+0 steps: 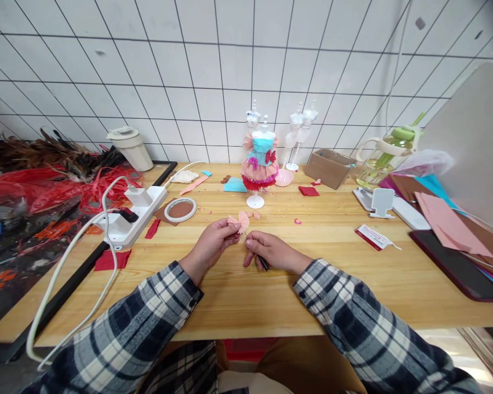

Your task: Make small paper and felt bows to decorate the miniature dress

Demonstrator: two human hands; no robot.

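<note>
Light wooden boards make up the tabletop (225, 306), over whose near edge two plaid sleeves (349, 306) are stretched. By the right hand (273, 250), a slim tool with a dark handle (264, 264) is gripped in curled fingers, its thin end pointed toward the left hand; whether the paper is touched by it cannot be told. By the left hand (213, 241), a ruffled peach paper piece (243, 220) is pinched between thumb and fingers, held up above the middle of the table.

To the left, a red paper piece (112, 260) is crossed by a white cable; to the right, a dark flat device (456, 268) is partly covered by peach sheets (449, 221). Beyond these, a white power strip (136, 218) and a tape roll (181, 219) are set on the left, and a phone stand (383, 202) on the right.

Farther back, a dress form (259, 158) is clothed in blue, peach and red ruffles. Behind it, a brown box (330, 168) and bare white forms (299, 131) are placed near the tiled wall (234, 65).
</note>
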